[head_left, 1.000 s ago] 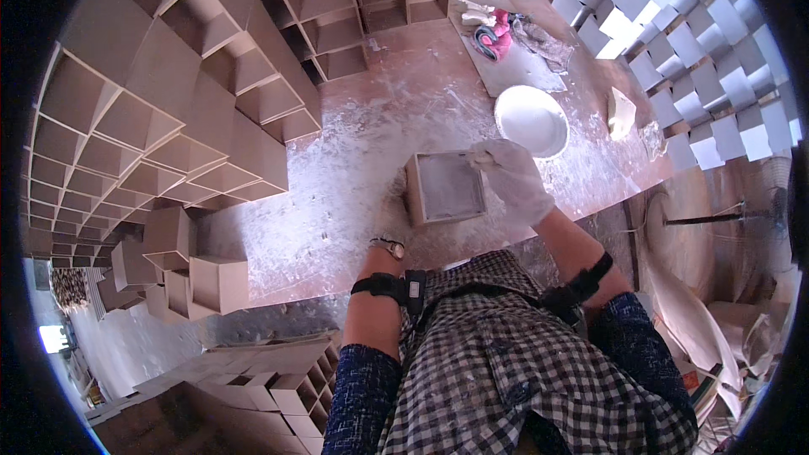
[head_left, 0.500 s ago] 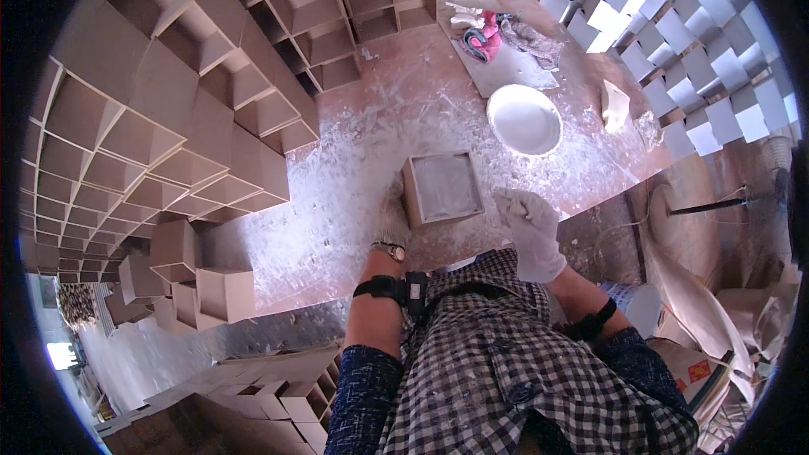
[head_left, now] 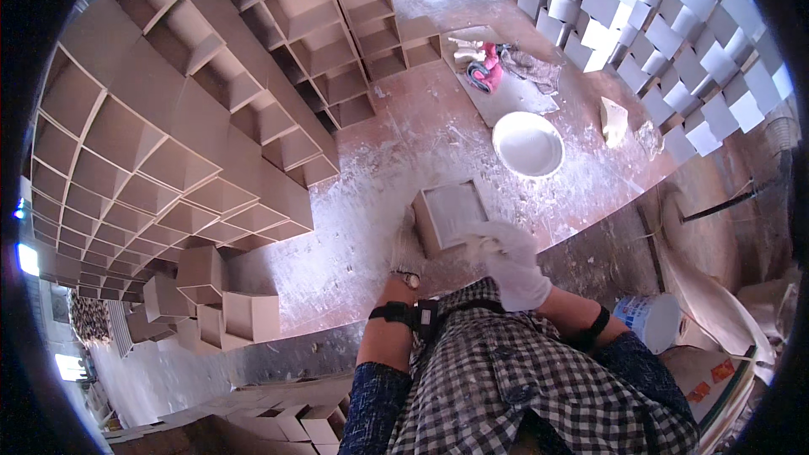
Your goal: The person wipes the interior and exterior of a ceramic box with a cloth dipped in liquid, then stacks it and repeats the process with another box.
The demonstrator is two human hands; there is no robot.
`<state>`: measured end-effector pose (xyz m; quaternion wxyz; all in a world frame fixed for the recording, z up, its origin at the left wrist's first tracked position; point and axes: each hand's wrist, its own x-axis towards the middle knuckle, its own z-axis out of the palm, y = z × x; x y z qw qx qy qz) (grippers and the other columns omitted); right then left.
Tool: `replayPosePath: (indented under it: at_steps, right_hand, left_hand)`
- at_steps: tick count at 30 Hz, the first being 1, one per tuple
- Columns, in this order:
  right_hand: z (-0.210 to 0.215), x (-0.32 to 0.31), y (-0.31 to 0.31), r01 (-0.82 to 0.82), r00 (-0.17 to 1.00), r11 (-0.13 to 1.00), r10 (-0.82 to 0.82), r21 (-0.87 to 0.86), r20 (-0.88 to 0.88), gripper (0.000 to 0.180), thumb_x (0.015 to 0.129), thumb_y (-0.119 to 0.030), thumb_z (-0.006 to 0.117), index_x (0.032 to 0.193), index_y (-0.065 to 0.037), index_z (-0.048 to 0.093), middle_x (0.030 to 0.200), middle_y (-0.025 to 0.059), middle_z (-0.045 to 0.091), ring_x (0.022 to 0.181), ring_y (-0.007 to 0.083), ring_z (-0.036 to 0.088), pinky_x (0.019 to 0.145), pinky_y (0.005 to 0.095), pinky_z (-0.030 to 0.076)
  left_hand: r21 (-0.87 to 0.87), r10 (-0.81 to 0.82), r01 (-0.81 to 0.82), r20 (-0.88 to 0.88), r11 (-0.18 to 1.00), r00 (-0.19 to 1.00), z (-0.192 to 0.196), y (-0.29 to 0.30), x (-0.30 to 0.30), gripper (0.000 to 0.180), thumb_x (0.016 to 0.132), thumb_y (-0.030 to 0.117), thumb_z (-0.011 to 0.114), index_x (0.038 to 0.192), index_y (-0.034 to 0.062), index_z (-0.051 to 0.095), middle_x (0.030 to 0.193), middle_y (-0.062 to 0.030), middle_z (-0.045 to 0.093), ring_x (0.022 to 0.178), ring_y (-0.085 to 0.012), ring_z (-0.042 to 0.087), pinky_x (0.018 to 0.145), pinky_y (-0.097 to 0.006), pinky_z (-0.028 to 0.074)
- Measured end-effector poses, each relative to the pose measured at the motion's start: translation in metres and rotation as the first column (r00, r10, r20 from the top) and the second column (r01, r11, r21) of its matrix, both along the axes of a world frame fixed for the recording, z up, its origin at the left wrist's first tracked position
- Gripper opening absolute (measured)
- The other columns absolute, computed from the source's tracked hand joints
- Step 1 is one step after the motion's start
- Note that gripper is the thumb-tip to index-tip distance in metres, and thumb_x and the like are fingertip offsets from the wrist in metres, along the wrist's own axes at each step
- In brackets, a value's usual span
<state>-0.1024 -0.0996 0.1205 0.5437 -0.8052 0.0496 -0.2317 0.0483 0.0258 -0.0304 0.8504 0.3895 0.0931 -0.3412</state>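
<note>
While the box lies near the table's front edge, left hand alongside, right hand at its near-right corner, neither blurred grip can be told.

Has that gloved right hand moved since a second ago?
Yes: the gloved right hand is now farther from the white round basin, nearer the person's body.

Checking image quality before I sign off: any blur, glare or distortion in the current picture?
In the head view, the right hand is blurred; glare bleaches part of the pale stack at upper right; the brown boxes at left bend along the dark fisheye rim.
</note>
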Motion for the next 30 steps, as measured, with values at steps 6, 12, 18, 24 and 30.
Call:
replayPosePath:
  at_steps: [6, 12, 18, 24, 30]
  right_hand:
    - [0.004, -0.028, -0.035, 0.241, 0.969, 0.483, -0.169, 0.841, -0.181, 0.015, 0.085, 0.004, 0.055, 0.097, 0.000, 0.063, 0.089, 0.0068, 0.062, 0.076, 0.0170, 0.059, 0.064, 0.0296, 0.048]
    - [-0.061, -0.042, -0.097, 0.056, 0.998, 0.194, -0.048, 0.979, -0.047, 0.009, 0.086, -0.005, 0.056, 0.095, -0.007, 0.058, 0.087, 0.0005, 0.056, 0.083, 0.0166, 0.057, 0.072, 0.0333, 0.048]
    - [-0.049, -0.017, -0.107, 0.057, 0.998, 0.328, -0.040, 0.943, -0.046, 0.017, 0.085, -0.002, 0.056, 0.100, -0.007, 0.060, 0.094, 0.0016, 0.060, 0.091, 0.0172, 0.058, 0.083, 0.0360, 0.047]
    - [-0.068, -0.016, -0.136, -0.065, 0.998, 0.290, 0.004, 0.955, 0.067, 0.017, 0.084, 0.001, 0.057, 0.099, -0.005, 0.060, 0.096, 0.0049, 0.062, 0.089, 0.0193, 0.061, 0.081, 0.0371, 0.049]
    - [-0.060, -0.018, -0.165, -0.007, 1.000, 0.416, -0.023, 0.910, 0.018, 0.011, 0.083, 0.001, 0.056, 0.093, -0.003, 0.060, 0.091, 0.0079, 0.062, 0.081, 0.0192, 0.062, 0.074, 0.0364, 0.052]
  left_hand:
    - [-0.027, 0.052, -0.050, 0.073, 0.998, 0.996, 0.041, 0.033, 0.001, 0.057, 0.090, 0.050, 0.058, 0.121, 0.0014, 0.056, 0.113, -0.0091, 0.062, 0.100, -0.0217, 0.062, 0.089, -0.036, 0.051]
    - [0.147, 0.065, -0.138, 0.418, 0.980, 0.906, 0.099, 0.032, 0.002, 0.042, 0.090, 0.043, 0.063, 0.106, 0.0041, 0.063, 0.100, -0.0030, 0.063, 0.086, -0.0124, 0.058, 0.076, -0.028, 0.050]
    - [0.393, -0.070, -0.274, 0.671, 0.878, 0.739, 0.094, 0.015, 0.003, 0.032, 0.092, 0.039, 0.061, 0.098, 0.0075, 0.065, 0.085, -0.0004, 0.062, 0.077, -0.0096, 0.053, 0.070, -0.028, 0.046]
    - [0.522, -0.342, -0.145, 0.718, 0.840, 0.606, 0.127, -0.021, -0.006, 0.035, 0.092, 0.038, 0.061, 0.099, 0.0039, 0.063, 0.081, -0.0018, 0.061, 0.076, -0.0127, 0.053, 0.070, -0.032, 0.046]
    - [0.701, -0.674, -0.354, 0.706, 0.619, 0.220, 0.139, -0.049, -0.009, 0.037, 0.090, 0.043, 0.059, 0.088, 0.0056, 0.062, 0.076, -0.0110, 0.061, 0.070, -0.0206, 0.061, 0.064, -0.034, 0.047]
